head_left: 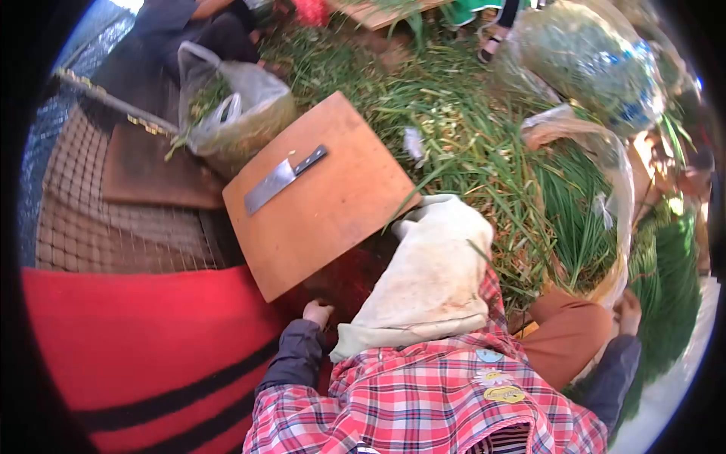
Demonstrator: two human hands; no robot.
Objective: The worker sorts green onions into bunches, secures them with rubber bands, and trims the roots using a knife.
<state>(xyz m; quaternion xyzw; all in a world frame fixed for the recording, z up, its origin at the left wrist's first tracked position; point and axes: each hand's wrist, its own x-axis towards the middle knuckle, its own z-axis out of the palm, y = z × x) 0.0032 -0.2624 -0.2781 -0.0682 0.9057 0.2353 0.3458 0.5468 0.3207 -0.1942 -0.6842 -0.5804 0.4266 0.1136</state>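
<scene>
My left hand [318, 312] is low beside the near edge of a wooden cutting board [333, 204], on the red cloth side. Its fingers look curled together, and I cannot make out anything in them. A cleaver [272, 187] with a black handle lies flat on the board. Far to the right, my right hand [628, 312] is beside the lower edge of an open clear plastic bag [622, 178] and a bundle of long green leaves [665, 280]. Its fingers are too small and partly hidden to read. Inside the bag are long green stalks [571, 204].
A pale cloth [431, 265] covers my lap. Cut greens [454, 129] litter the ground ahead. A plastic bag of greens [249, 113] stands behind the board, and a large stuffed bag [590, 60] at back right. Red matting [144, 325] lies left. Other people sit at the back.
</scene>
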